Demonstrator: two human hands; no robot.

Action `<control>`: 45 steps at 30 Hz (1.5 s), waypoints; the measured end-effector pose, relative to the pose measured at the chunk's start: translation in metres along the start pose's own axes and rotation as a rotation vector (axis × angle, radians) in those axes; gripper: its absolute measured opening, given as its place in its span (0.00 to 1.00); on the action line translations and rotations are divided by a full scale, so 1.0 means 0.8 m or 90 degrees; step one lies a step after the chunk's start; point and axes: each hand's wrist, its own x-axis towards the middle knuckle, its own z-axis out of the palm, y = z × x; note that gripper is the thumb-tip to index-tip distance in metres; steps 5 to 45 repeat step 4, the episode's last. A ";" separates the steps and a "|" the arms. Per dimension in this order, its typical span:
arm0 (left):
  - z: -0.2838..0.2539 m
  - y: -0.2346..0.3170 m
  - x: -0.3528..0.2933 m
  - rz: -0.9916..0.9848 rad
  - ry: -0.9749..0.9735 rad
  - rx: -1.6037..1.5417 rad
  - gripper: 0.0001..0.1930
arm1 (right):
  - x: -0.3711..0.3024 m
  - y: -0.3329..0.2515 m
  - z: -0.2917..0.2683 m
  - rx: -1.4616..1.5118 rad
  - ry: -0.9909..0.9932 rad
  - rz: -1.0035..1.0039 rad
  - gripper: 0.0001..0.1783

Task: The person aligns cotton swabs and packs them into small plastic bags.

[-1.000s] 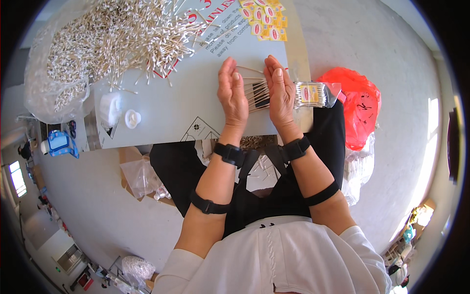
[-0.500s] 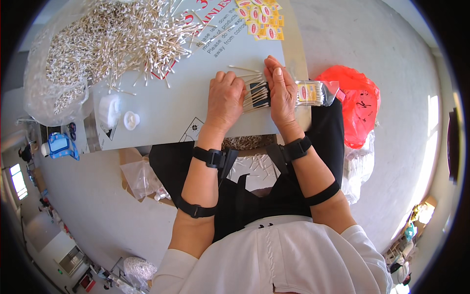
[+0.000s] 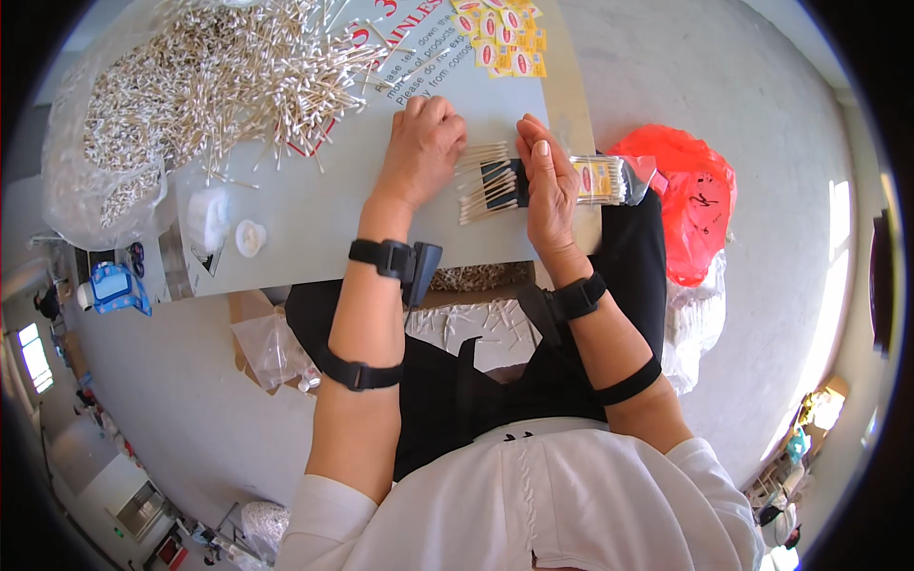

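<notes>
Cotton swabs [image 3: 488, 206] lie in a loose row, sticks roughly side by side, across a dark flat piece [image 3: 500, 186] on the table. My left hand [image 3: 419, 152] is just left of the row, fingers curled and their tips turned down; whether anything is pinched in them is hidden. On the row's right side my right hand [image 3: 547, 190] stands on edge, fingers stretched and held together, with the thumb up. Right beyond it lies a clear packet [image 3: 633, 176] of swabs with a yellow card [image 3: 594, 178] inside. Where hand and packet meet is hidden.
A big heap of swabs [image 3: 219, 86] spills from a clear bag [image 3: 62, 181] at the far left. Yellow cards [image 3: 505, 43] lie at the table's far edge. A small white round dish [image 3: 250, 238] sits at left; a red bag [image 3: 681, 200] hangs at right.
My left hand has moved left and slightly away from the swab row, baring more of the swabs. The right hand has stayed nearly in place.
</notes>
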 end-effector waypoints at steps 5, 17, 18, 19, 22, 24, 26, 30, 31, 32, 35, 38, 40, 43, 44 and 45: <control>0.015 0.045 -0.037 -0.039 0.093 0.047 0.20 | 0.000 0.000 -0.001 0.017 -0.010 0.012 0.25; 0.015 0.045 -0.037 -0.039 0.093 0.047 0.20 | 0.000 0.000 -0.001 0.017 -0.010 0.012 0.25; 0.015 0.045 -0.037 -0.039 0.093 0.047 0.20 | 0.000 0.000 -0.001 0.017 -0.010 0.012 0.25; 0.015 0.045 -0.037 -0.039 0.093 0.047 0.20 | 0.000 0.000 -0.001 0.017 -0.010 0.012 0.25; 0.015 0.045 -0.037 -0.039 0.093 0.047 0.20 | 0.000 0.000 -0.001 0.017 -0.010 0.012 0.25; 0.015 0.045 -0.037 -0.039 0.093 0.047 0.20 | 0.000 0.000 -0.001 0.017 -0.010 0.012 0.25; 0.015 0.045 -0.037 -0.039 0.093 0.047 0.20 | 0.000 0.000 -0.001 0.017 -0.010 0.012 0.25; 0.015 0.045 -0.037 -0.039 0.093 0.047 0.20 | 0.000 0.000 -0.001 0.017 -0.010 0.012 0.25; 0.015 0.045 -0.037 -0.039 0.093 0.047 0.20 | 0.000 0.000 -0.001 0.017 -0.010 0.012 0.25; 0.015 0.045 -0.037 -0.039 0.093 0.047 0.20 | 0.000 0.000 -0.001 0.017 -0.010 0.012 0.25; 0.015 0.045 -0.037 -0.039 0.093 0.047 0.20 | 0.000 0.000 -0.001 0.017 -0.010 0.012 0.25; 0.015 0.045 -0.037 -0.039 0.093 0.047 0.20 | 0.000 0.000 -0.001 0.017 -0.010 0.012 0.25; 0.015 0.045 -0.037 -0.039 0.093 0.047 0.20 | 0.000 0.000 -0.001 0.017 -0.010 0.012 0.25; 0.015 0.045 -0.037 -0.039 0.093 0.047 0.20 | 0.000 0.000 -0.001 0.017 -0.010 0.012 0.25; 0.015 0.045 -0.037 -0.039 0.093 0.047 0.20 | 0.000 0.000 -0.001 0.017 -0.010 0.012 0.25; 0.015 0.045 -0.037 -0.039 0.093 0.047 0.20 | 0.000 0.000 -0.001 0.017 -0.010 0.012 0.25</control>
